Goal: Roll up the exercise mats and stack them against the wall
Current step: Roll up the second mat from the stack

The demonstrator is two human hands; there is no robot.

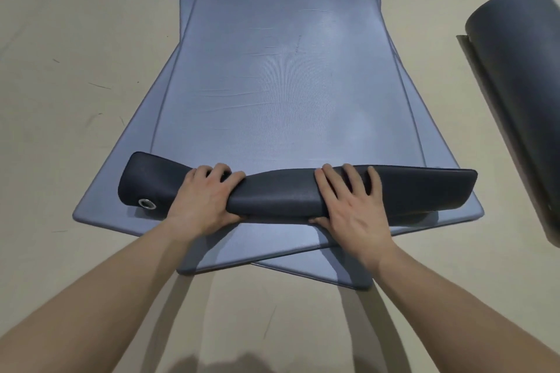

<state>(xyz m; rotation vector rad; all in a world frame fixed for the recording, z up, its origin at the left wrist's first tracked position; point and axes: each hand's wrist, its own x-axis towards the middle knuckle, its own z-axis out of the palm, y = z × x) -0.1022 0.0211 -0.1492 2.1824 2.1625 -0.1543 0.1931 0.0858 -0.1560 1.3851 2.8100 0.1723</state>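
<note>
Floor (75,39) | mat (272,85) end rolled | left hand (203,200) — right hand (351,203) gripping

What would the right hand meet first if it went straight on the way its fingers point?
The right hand holds the rolled end of the mat, fingers pointing away from the person. Going on, it would likely meet only the flat part of the mat beyond; nothing else shows in that line.

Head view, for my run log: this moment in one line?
step: first turn | left hand: grips rolled end | right hand: grips rolled end | top mat: mostly flat | finished roll: floor, right
</note>
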